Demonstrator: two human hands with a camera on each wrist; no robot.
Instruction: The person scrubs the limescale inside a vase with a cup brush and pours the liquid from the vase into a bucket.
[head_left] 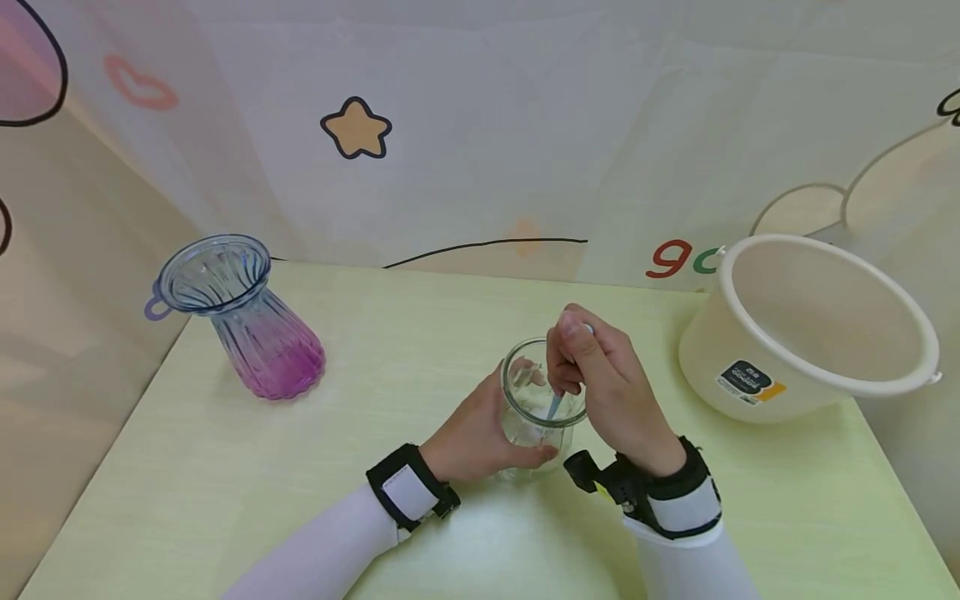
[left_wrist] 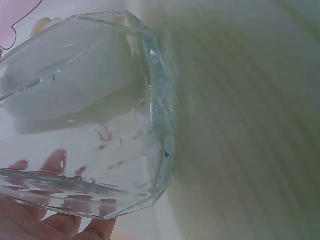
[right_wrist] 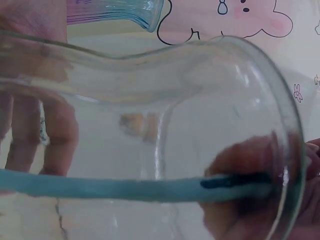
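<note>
In the head view my left hand grips a clear glass vase round its side, thumb at the front and fingers behind. The left wrist view shows the vase's faceted base close to the tabletop, with fingertips showing through the glass. Over the flared rim, my right hand holds a slim light-blue stick by its upper end, fingers curled round it. Most of the stick runs down inside the vase in the right wrist view. Its lower end is out of that view.
At the left on the table stands a ribbed glass vase, blue above and pink below, with a small lilac ring hanging at its rim. A cream bucket with a label stands at the right. A printed cloth backdrop rises behind.
</note>
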